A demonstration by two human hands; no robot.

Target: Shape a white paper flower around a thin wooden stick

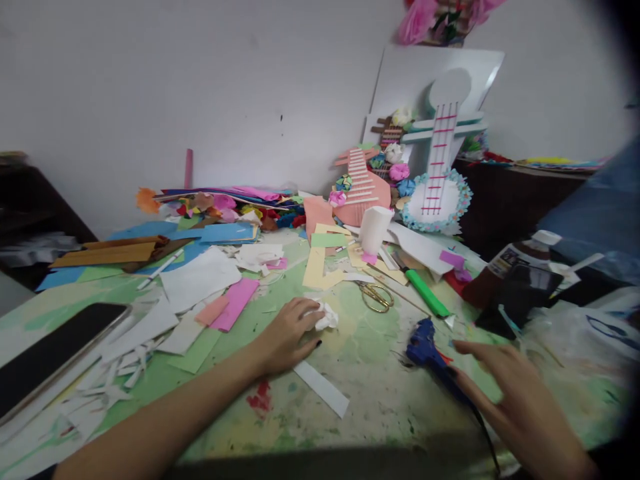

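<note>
Near the middle of the table my left hand [287, 333] rests low, its curved fingers around the near-left side of a crumpled white paper piece [327, 316]. Part of that piece is hidden under the fingers. A flat white paper strip [323, 388] lies just below this hand. On the right, my right hand [515, 393] is open, thumb and index finger apart, a little blurred. It is beside a blue hot glue gun [426, 347], which lies on the table with its cord running toward the front edge. The thumb overlaps the gun's near end; whether they touch I cannot tell.
Gold-handled scissors [376, 297] and a green utility knife [425, 293] lie beyond the hands. Paper scraps [200, 280] and a phone [55, 353] cover the left. Paper guitar crafts [440, 167] stand at the back. A brown bottle [505, 267] is at right.
</note>
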